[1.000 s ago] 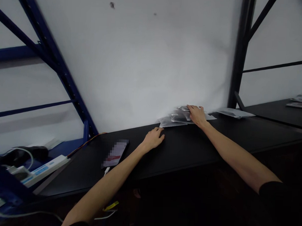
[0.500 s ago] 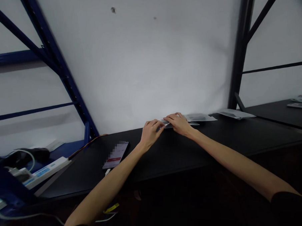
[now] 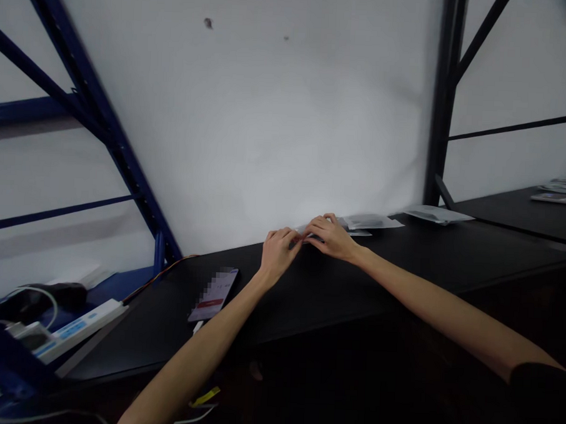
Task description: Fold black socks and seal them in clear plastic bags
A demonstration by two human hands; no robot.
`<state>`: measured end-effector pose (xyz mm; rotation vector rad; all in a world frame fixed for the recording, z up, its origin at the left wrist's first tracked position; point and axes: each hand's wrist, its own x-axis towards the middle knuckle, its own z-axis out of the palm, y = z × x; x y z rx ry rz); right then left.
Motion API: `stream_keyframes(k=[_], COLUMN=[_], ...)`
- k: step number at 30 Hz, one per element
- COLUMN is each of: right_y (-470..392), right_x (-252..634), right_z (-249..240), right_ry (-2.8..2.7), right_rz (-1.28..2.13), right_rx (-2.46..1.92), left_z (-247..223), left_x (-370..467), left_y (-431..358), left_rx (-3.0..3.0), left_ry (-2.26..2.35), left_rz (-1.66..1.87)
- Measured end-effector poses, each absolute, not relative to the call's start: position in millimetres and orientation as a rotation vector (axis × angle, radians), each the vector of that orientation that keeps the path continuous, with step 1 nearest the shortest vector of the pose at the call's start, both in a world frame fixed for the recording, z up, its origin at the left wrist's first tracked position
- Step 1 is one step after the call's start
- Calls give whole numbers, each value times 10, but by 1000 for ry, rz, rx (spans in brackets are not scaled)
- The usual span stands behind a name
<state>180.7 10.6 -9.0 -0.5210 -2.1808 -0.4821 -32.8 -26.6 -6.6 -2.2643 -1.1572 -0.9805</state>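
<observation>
Near the wall, over the black tabletop (image 3: 288, 300), my left hand (image 3: 277, 252) pinches the left end of a clear plastic bag (image 3: 301, 228). My right hand (image 3: 331, 237) is closed at the same edge, its fingertips meeting those of the left. Most of this bag is hidden behind my fingers, and its contents cannot be made out. Just right of my right hand lies a flat translucent bag (image 3: 374, 222) with something grey inside. Farther right, a similar pale bag (image 3: 437, 214) lies flat by the rack post.
A phone (image 3: 214, 294) with a white cable lies left of my left forearm. A white power strip (image 3: 81, 329) and cables sit on the blue rack (image 3: 104, 117) at left. A dark rack post (image 3: 440, 106) stands at right, with a flat device (image 3: 558, 198) beyond it.
My right hand's fingers have shifted left along the bag's edge until they meet my left fingertips. The whole view has moved slightly; the phone and the other bags lie as before.
</observation>
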Motion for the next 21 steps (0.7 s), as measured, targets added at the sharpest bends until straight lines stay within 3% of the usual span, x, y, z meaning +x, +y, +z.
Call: stream_keyframes(k=[21], right_y=[579], right_x=[2217], right_z=[-116], right_ry=[-2250], right_rz=[-683], right_rx=[-802], left_z=[-2], left_x=[-280], left_y=[-305], left_rx=[-2295], left_ry=[-1067], left_rz=[-780])
